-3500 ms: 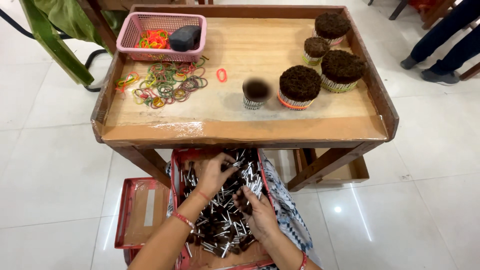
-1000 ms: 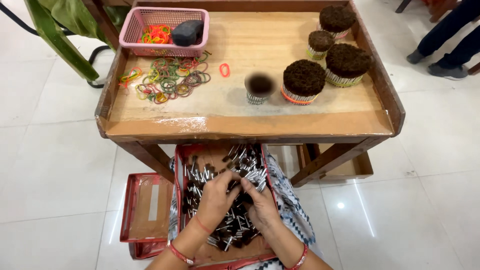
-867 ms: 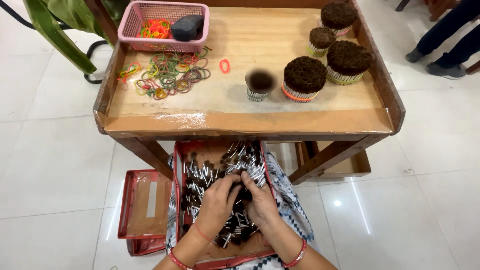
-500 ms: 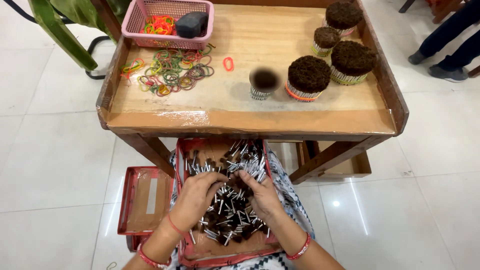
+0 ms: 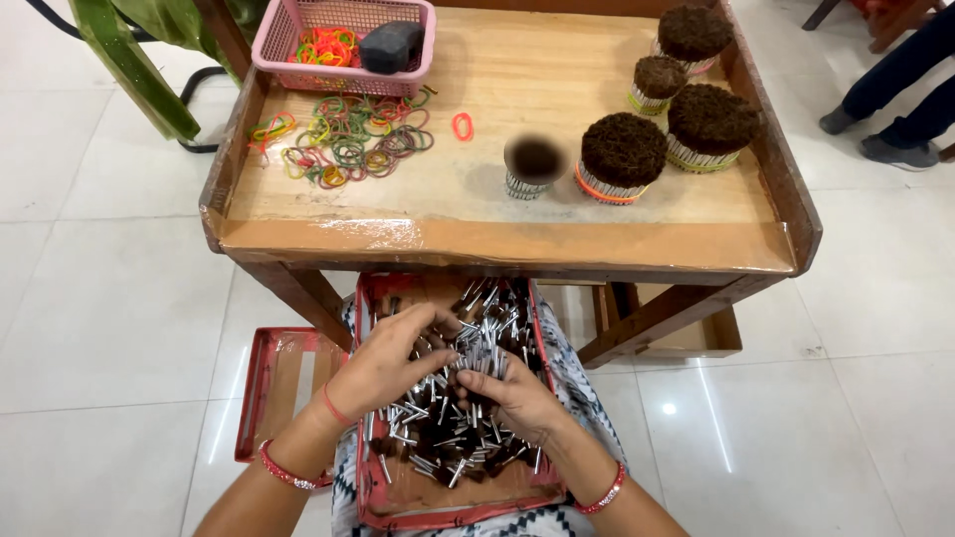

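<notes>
Two hands dig in a red tray of little sticks.

The left hand (image 5: 383, 363) and right hand (image 5: 517, 398) grip loose sticks (image 5: 448, 438) in the red tray (image 5: 370, 497) on the lap; fingers curled, not tight. Sticks could spill over the tray's low edge if scooped fast. On the bench (image 5: 497, 239): five round bundles (image 5: 622, 154), one pink basket (image 5: 343, 45).

Hidden under the left hand (image 5: 383, 368) and right hand (image 5: 512, 398): part of the silver-and-dark sticks (image 5: 468, 438) in the red tray (image 5: 370, 497), its top end tucked beneath the bench (image 5: 497, 244); cut off at the upper right edge, a bystander's legs (image 5: 895, 75); small bundle's (image 5: 534, 164) top blurred.
</notes>
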